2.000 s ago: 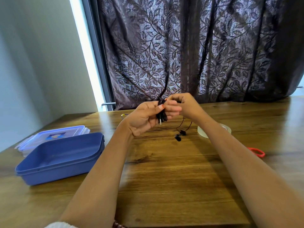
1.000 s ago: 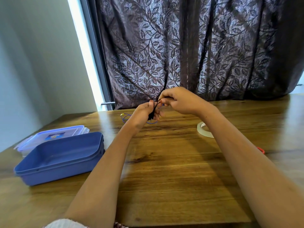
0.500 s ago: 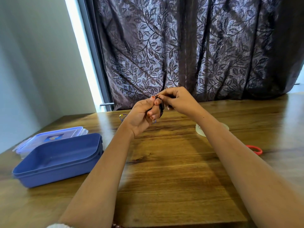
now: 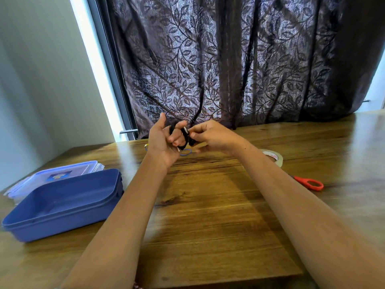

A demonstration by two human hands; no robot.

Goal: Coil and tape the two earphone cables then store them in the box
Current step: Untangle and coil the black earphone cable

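A black earphone cable [image 4: 183,135] is wound in loops around the fingers of my left hand [image 4: 162,142], which is raised above the far side of the table with the thumb up. My right hand [image 4: 210,136] pinches the cable's end beside those loops. A second, blue earphone cable [image 4: 186,152] lies on the wood just behind my left hand, partly hidden by it. The open blue box [image 4: 62,203] stands at the left.
The box's clear lid [image 4: 56,174] lies behind the box. A roll of tape [image 4: 275,157] and red-handled scissors [image 4: 309,183] lie on the wooden table [image 4: 208,215] to the right, partly behind my right forearm. A dark curtain hangs beyond the far edge.
The dangling earbuds have been drawn up into the coil. My left hand has opened its thumb upward, with the loops now round its fingers, and my right hand keeps winding the end.
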